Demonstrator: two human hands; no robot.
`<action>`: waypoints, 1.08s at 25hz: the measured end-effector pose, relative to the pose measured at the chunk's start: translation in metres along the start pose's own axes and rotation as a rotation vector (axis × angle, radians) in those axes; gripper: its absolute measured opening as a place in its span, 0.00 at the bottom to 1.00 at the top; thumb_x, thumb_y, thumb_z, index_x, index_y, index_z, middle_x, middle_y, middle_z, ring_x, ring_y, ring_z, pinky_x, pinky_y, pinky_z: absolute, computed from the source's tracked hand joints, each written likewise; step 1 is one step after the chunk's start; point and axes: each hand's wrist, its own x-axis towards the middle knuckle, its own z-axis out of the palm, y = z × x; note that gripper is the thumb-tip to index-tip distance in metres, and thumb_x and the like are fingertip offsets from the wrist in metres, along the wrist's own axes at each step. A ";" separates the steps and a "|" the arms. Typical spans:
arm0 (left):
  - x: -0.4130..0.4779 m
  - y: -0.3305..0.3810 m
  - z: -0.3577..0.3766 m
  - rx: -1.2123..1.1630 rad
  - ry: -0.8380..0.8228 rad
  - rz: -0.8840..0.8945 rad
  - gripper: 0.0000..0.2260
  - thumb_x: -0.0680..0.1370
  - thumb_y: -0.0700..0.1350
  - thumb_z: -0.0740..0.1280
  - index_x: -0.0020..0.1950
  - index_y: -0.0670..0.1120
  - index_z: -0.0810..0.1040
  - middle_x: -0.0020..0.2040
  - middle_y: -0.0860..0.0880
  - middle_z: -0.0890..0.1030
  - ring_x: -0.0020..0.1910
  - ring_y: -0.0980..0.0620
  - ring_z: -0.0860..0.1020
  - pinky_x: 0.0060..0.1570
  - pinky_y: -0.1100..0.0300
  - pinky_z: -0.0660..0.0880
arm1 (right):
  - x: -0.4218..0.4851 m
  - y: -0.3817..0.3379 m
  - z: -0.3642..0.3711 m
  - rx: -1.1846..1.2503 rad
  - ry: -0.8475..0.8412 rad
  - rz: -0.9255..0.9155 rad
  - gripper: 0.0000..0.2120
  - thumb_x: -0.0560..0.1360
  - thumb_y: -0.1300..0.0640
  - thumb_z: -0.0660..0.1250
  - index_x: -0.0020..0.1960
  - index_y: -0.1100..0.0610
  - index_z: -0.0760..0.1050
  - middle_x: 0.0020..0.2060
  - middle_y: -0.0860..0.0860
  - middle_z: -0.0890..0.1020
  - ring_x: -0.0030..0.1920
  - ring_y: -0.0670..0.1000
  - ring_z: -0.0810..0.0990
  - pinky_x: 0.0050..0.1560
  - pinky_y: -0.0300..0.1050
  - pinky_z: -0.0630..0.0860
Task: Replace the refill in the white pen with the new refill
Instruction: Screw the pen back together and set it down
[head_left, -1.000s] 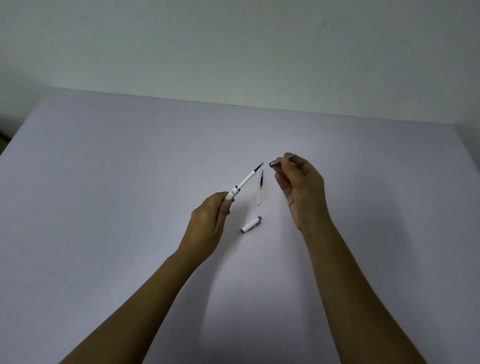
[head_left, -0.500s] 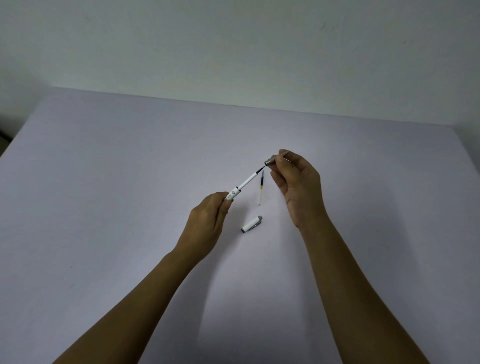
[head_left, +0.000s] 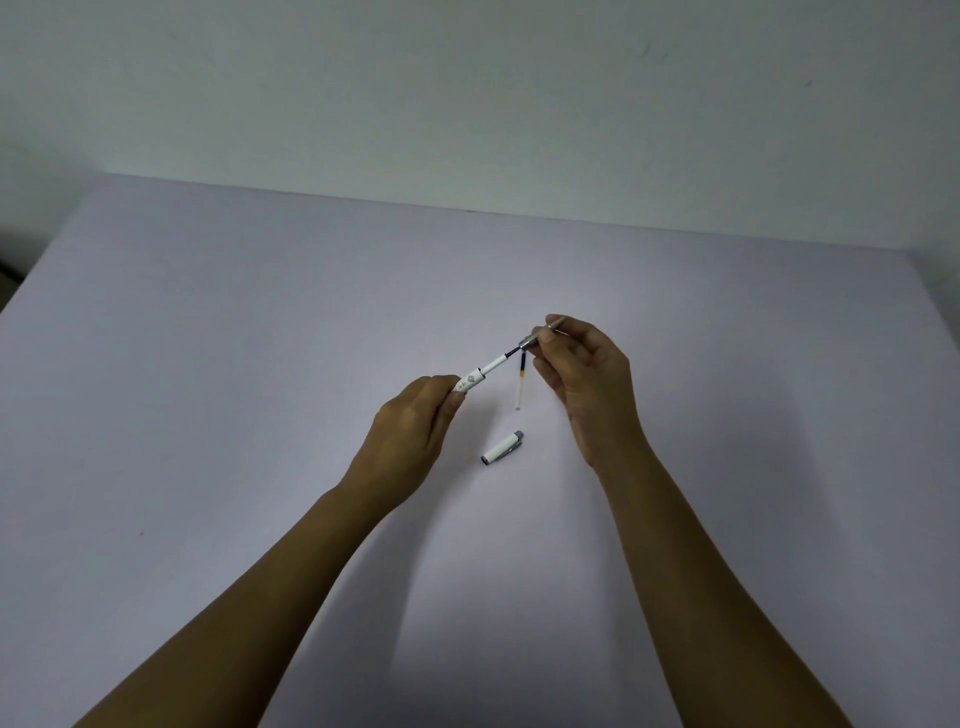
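My left hand (head_left: 410, 436) grips the white pen barrel (head_left: 480, 375), which points up and to the right with a dark refill (head_left: 511, 353) sticking out of its end. My right hand (head_left: 587, 379) pinches the silver tip section (head_left: 535, 338), and the refill's point sits inside its open end. A second refill (head_left: 519, 387), dark at the top, yellow-banded and clear below, lies on the table just under the tip section. The white pen cap (head_left: 501, 448) with a grey end lies on the table between my wrists.
The pale lilac table (head_left: 208, 364) stretches wide on all sides. Its far edge meets a plain white wall (head_left: 467, 104).
My right hand has brought the silver tip section down and left onto the refill's point. More of the refill is now covered. My left hand has held the barrel nearly still.
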 end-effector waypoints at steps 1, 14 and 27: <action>0.000 0.000 0.000 0.009 -0.006 0.000 0.11 0.80 0.48 0.54 0.52 0.43 0.73 0.40 0.50 0.74 0.37 0.50 0.70 0.38 0.62 0.64 | 0.000 0.001 0.000 0.006 -0.001 0.002 0.06 0.74 0.61 0.68 0.46 0.51 0.78 0.37 0.46 0.86 0.45 0.45 0.84 0.44 0.34 0.78; 0.008 0.007 -0.003 0.079 -0.046 0.087 0.11 0.80 0.46 0.56 0.54 0.43 0.74 0.39 0.51 0.72 0.36 0.51 0.69 0.37 0.61 0.63 | -0.012 0.020 0.000 -0.076 -0.067 0.038 0.04 0.74 0.60 0.69 0.45 0.52 0.78 0.42 0.49 0.85 0.48 0.47 0.84 0.44 0.35 0.78; 0.015 -0.001 -0.025 0.144 -0.262 0.184 0.09 0.79 0.45 0.59 0.55 0.45 0.76 0.38 0.52 0.73 0.36 0.52 0.69 0.37 0.61 0.65 | -0.015 0.016 -0.025 -0.900 -0.292 -0.426 0.03 0.74 0.57 0.68 0.42 0.56 0.78 0.33 0.47 0.83 0.36 0.43 0.82 0.39 0.34 0.77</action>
